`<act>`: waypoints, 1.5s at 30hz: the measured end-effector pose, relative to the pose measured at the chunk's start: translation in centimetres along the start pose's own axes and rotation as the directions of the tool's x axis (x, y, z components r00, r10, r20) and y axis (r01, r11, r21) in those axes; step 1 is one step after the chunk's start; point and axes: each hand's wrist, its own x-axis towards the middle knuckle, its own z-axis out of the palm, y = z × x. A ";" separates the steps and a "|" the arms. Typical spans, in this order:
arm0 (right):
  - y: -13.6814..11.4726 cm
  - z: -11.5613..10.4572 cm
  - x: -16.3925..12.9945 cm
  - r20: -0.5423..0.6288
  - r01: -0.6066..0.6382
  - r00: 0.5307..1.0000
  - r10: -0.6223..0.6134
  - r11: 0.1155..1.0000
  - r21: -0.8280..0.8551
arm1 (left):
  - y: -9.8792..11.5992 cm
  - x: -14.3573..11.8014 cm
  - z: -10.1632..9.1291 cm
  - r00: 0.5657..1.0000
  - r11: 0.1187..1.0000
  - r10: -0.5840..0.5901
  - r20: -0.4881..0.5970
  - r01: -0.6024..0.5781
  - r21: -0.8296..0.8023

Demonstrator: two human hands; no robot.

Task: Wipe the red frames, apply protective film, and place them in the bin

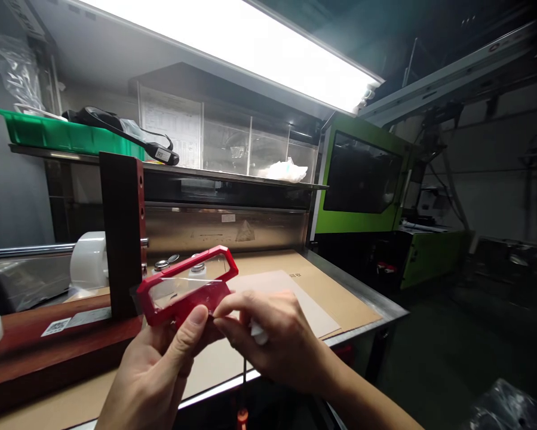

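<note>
A red plastic frame (149, 303) with a long see-through opening is held up above the bench, tilted with its right end higher. My left hand (160, 364) grips its lower edge, thumb on the near face. My right hand (272, 328) is closed in a pinch at the frame's lower right edge, its fingertips touching or almost touching it. Whether a small piece is between those fingertips I cannot tell. A white wad (259, 332), like tissue or cloth, is tucked under the curled fingers of the same hand.
Brown cardboard (353, 304) and a paler sheet (313, 313) cover the bench. Left stands a dark red stand (122, 233) with a white roller (89, 261). A shelf above carries a green tray (71, 134) and a white crumpled bag (288, 171). A green machine (328, 224) stands behind, right.
</note>
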 end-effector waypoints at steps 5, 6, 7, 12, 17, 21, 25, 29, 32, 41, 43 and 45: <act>-0.1 -2.0 2.1 -0.178 -0.073 0.978 0.105 0.982 0.174 | 3.1 1.1 1.3 0.998 0.998 0.060 -0.029 -0.061 -0.030; -0.2 -2.4 2.5 -0.194 -0.056 0.977 0.089 0.984 0.171 | 3.7 1.3 1.7 0.997 0.996 0.078 -0.018 -0.078 -0.034; -0.2 -2.7 2.8 -0.215 -0.034 0.974 0.070 0.986 0.163 | 4.2 1.5 2.0 0.996 0.995 0.088 0.000 -0.088 -0.038; -0.4 -4.0 3.8 -0.319 0.030 0.948 -0.020 0.999 0.026 | 4.9 2.0 2.8 0.992 0.994 0.111 0.067 -0.110 -0.020; -0.1 -5.1 4.5 -0.260 0.127 0.951 -0.170 0.976 -0.174 | 5.0 1.6 3.4 0.990 0.992 0.121 0.079 -0.119 -0.032; 0.0 -5.6 4.6 -0.243 0.206 0.930 -0.277 0.937 -0.282 | 5.3 1.2 3.7 0.986 0.991 0.131 0.103 -0.132 0.005; 0.3 -5.7 4.4 -0.198 0.266 0.906 -0.373 0.868 -0.419 | 5.4 1.0 3.9 0.980 0.988 0.149 0.129 -0.154 0.031; 0.4 -5.5 4.7 -0.216 0.281 0.889 -0.404 0.853 -0.439 | 5.3 1.1 4.2 0.982 0.987 0.154 0.107 -0.158 0.028; 0.1 -5.3 4.9 -0.282 0.260 0.880 -0.383 0.883 -0.391 | 5.3 1.1 4.4 0.983 0.984 0.155 0.099 -0.162 0.069; -0.6 -4.6 4.4 -0.165 0.285 0.914 -0.371 0.876 -0.390 | 5.5 1.0 4.8 0.984 0.995 0.101 0.150 -0.097 -0.028; -0.8 -4.6 4.4 -0.102 0.295 0.929 -0.356 0.878 -0.376 | 5.5 0.8 4.7 0.987 0.994 0.065 0.149 -0.050 -0.100; -1.0 -4.5 4.4 -0.035 0.290 0.945 -0.324 0.885 -0.365 | 5.4 0.7 4.7 0.991 0.989 0.030 0.133 -0.010 -0.146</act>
